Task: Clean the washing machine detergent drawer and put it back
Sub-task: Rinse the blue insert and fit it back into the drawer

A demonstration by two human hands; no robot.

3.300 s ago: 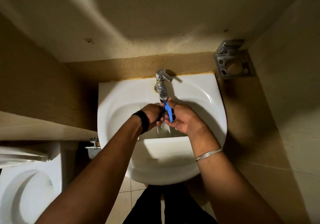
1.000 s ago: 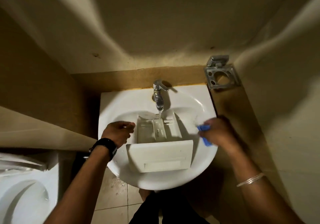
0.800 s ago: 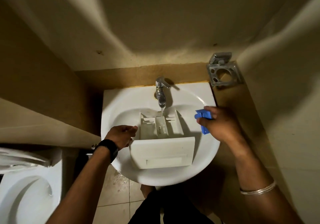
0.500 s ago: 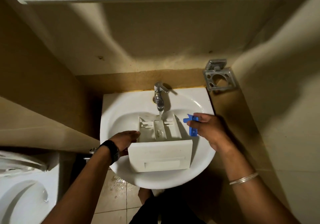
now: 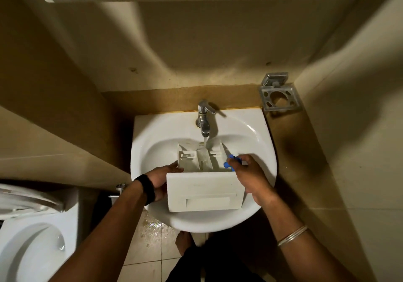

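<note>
Sink (image 5: 250, 214): white basin at frame centre, toilet (image 5: 32, 249) at its 8 o'clock, metal holder (image 5: 280, 97) on the wall at its 1 o'clock. Wet floor tiles are seen below the basin at 6 o'clock.

Detergent drawer (image 5: 205, 192): laid in the basin, front panel toward 6 o'clock, compartments toward 12 o'clock. It is out of the washing machine, which is not in view.

Tap (image 5: 204, 118): at 12 o'clock of the drawer, running; the stream falls into the middle compartment.

Left hand (image 5: 162, 178): placed against the drawer's 9 o'clock side, fingers laid along the side wall, fairly straight; the drawer appears to be steadied rather than gripped.

Right hand (image 5: 246, 172): at the drawer's 3 o'clock corner, fingers curled round a small blue insert (image 5: 231, 161), pinched at the drawer's edge.

Progress, as judged: rinsing is under way, roughly mid-task. Whether the compartments are clean cannot be told; some dull film seems to remain. Left to do: the blue insert to be refitted, the tap shut, the drawer drained and slid back into the machine.
</note>
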